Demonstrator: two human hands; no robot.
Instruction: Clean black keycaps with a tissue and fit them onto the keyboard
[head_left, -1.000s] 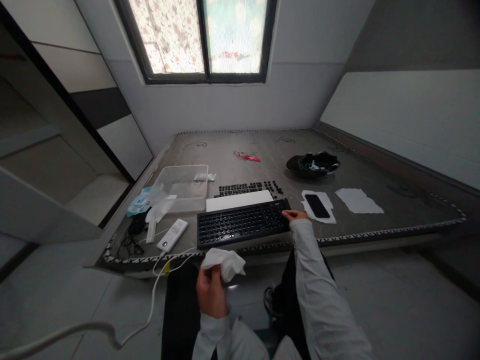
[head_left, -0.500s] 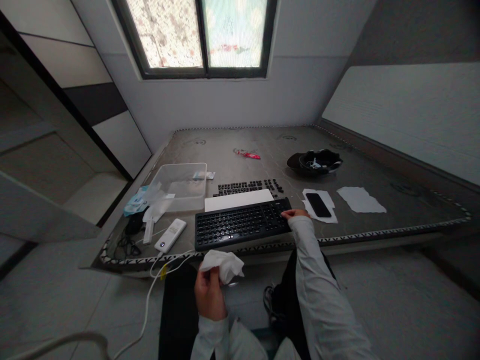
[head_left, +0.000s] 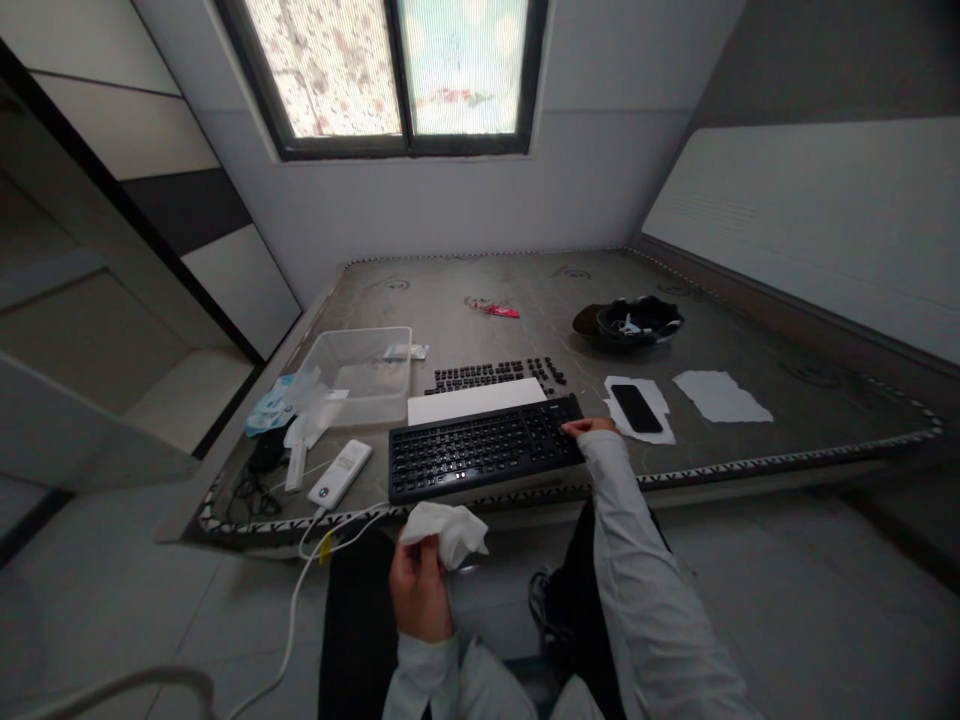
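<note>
My left hand [head_left: 421,590] is closed on a crumpled white tissue [head_left: 448,530], held up in front of the near edge of the bed. Behind it lies a black keyboard [head_left: 480,452], turned slightly, its left end near the tissue. At the keyboard's right end my right hand [head_left: 592,428] has its fingers pinched together over the edge and number pad; the far fingers are hidden. Past the keyboard a white flat piece [head_left: 476,401] shows partly from under it. Loose black keycaps [head_left: 487,374] lie in rows behind that.
A clear plastic box [head_left: 360,400], a white power strip [head_left: 341,474] with a cord and a blue packet [head_left: 270,405] are at left. To the right are a phone [head_left: 636,408] on white paper, another paper sheet [head_left: 721,398] and a black cap [head_left: 630,325]. A red packet [head_left: 501,311] lies farther back.
The view has shifted very slightly. Both hands, the tissue and the keyboard hold the same positions.
</note>
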